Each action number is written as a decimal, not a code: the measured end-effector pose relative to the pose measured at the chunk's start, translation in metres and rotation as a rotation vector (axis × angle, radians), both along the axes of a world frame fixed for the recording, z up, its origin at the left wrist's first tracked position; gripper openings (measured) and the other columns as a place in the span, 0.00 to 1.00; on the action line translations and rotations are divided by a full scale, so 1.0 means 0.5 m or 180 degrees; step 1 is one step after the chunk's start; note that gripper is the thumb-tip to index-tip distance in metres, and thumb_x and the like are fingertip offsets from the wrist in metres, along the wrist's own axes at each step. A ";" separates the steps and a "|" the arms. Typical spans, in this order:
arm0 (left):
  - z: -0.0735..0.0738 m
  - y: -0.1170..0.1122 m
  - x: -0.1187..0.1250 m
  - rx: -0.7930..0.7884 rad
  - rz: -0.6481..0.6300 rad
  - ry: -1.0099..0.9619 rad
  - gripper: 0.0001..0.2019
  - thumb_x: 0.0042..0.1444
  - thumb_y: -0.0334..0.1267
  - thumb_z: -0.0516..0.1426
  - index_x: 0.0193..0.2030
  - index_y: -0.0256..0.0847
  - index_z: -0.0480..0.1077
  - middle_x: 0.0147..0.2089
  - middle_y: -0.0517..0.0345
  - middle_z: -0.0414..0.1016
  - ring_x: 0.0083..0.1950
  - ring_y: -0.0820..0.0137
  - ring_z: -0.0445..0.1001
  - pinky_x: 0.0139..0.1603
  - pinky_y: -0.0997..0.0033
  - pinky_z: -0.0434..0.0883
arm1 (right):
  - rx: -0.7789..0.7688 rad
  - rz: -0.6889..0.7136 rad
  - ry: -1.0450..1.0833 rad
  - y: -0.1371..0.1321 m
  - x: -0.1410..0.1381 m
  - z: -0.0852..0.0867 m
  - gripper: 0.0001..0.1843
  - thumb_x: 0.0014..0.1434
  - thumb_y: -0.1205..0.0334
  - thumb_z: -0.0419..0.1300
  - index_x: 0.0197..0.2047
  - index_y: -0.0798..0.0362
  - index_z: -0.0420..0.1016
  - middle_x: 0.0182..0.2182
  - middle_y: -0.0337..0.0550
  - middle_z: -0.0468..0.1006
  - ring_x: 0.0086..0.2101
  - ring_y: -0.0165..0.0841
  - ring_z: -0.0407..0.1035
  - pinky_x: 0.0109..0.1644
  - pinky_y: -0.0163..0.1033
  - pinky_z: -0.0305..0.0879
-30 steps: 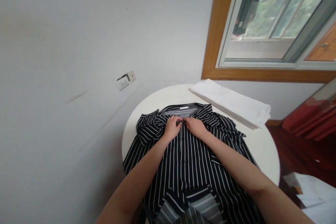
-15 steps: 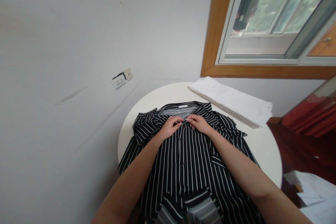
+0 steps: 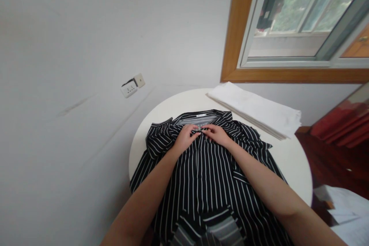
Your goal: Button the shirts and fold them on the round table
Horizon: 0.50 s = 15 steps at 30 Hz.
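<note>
A black shirt with white stripes (image 3: 213, 169) lies front up across a round white table (image 3: 300, 169), its collar toward the wall. At the top of the front placket, just below the collar opening, my left hand (image 3: 186, 137) pinches the fabric between thumb and fingers. Close beside it, my right hand (image 3: 216, 134) grips the other side of the same spot. The fingertips of both hands nearly meet there; any button between them is too small to make out. Both sleeves lie bunched at the sides, and a pale label (image 3: 201, 115) shows inside the collar.
Folded white cloth (image 3: 253, 109) lies at the table's back right. Behind the table are a wall with a socket (image 3: 128, 89) and a wood-framed window (image 3: 240, 75). Red fabric (image 3: 343, 125) hangs at the right, and white papers (image 3: 346, 207) sit at lower right.
The fingers of both hands have shifted slightly at the top of the placket, still holding the fabric. The shirt stays in place, and the view has tilted a little.
</note>
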<state>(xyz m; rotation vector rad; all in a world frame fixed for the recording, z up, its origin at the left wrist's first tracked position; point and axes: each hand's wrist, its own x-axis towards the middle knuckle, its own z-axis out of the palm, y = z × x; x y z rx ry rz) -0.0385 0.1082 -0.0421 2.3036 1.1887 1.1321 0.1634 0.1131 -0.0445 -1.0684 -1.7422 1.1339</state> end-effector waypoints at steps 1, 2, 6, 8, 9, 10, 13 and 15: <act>-0.001 0.002 -0.002 0.0006 0.0007 0.0009 0.10 0.55 0.37 0.60 0.44 0.40 0.71 0.43 0.53 0.75 0.46 0.64 0.71 0.48 0.62 0.69 | 0.0157 -0.0051 -0.0133 -0.001 -0.001 -0.001 0.17 0.56 0.49 0.60 0.43 0.51 0.77 0.20 0.35 0.72 0.18 0.27 0.65 0.24 0.33 0.61; -0.001 0.003 -0.005 0.0012 -0.0018 0.0037 0.09 0.55 0.38 0.60 0.43 0.40 0.72 0.42 0.53 0.75 0.46 0.64 0.71 0.47 0.62 0.70 | 0.0317 -0.0122 -0.0275 -0.003 -0.003 -0.001 0.16 0.56 0.51 0.60 0.43 0.51 0.78 0.20 0.34 0.72 0.18 0.27 0.64 0.25 0.33 0.61; 0.006 0.004 -0.015 0.0039 -0.0146 0.0143 0.07 0.57 0.40 0.58 0.39 0.41 0.74 0.36 0.55 0.74 0.42 0.65 0.71 0.45 0.64 0.69 | 0.0384 -0.0277 -0.0326 -0.005 -0.007 0.001 0.16 0.57 0.48 0.59 0.33 0.51 0.79 0.18 0.35 0.71 0.18 0.27 0.62 0.24 0.33 0.59; 0.009 0.002 -0.016 0.0070 -0.0169 0.0142 0.08 0.58 0.40 0.57 0.39 0.40 0.75 0.34 0.55 0.73 0.40 0.66 0.71 0.43 0.64 0.69 | 0.0132 -0.0244 -0.0027 -0.005 -0.007 0.002 0.19 0.56 0.44 0.59 0.33 0.52 0.78 0.17 0.35 0.70 0.16 0.28 0.62 0.22 0.33 0.58; 0.009 0.001 -0.016 0.0092 -0.0176 0.0116 0.08 0.59 0.40 0.57 0.40 0.40 0.75 0.34 0.55 0.73 0.40 0.66 0.71 0.43 0.65 0.69 | 0.0048 -0.0233 0.0092 -0.004 -0.007 0.003 0.20 0.55 0.43 0.59 0.33 0.52 0.78 0.16 0.35 0.69 0.16 0.28 0.62 0.21 0.34 0.58; 0.010 0.000 -0.014 0.0117 -0.0181 0.0080 0.09 0.59 0.40 0.56 0.40 0.40 0.75 0.34 0.55 0.73 0.39 0.66 0.70 0.42 0.65 0.68 | 0.0018 -0.0232 0.0158 -0.004 -0.007 0.003 0.21 0.55 0.42 0.59 0.33 0.53 0.77 0.16 0.34 0.68 0.16 0.28 0.62 0.21 0.33 0.57; 0.008 -0.004 -0.006 0.0172 -0.0160 -0.0037 0.09 0.59 0.40 0.56 0.40 0.40 0.75 0.34 0.55 0.73 0.39 0.66 0.70 0.43 0.65 0.68 | 0.0171 -0.0227 0.0069 -0.005 -0.006 0.006 0.22 0.57 0.40 0.56 0.30 0.52 0.73 0.14 0.32 0.64 0.15 0.27 0.60 0.22 0.33 0.56; 0.008 -0.007 0.002 0.0174 -0.0138 -0.0090 0.08 0.59 0.40 0.57 0.40 0.40 0.74 0.35 0.55 0.75 0.41 0.66 0.71 0.44 0.64 0.68 | 0.0280 -0.0157 -0.0062 -0.008 -0.008 0.009 0.23 0.59 0.40 0.53 0.28 0.52 0.70 0.14 0.31 0.62 0.16 0.26 0.59 0.24 0.33 0.56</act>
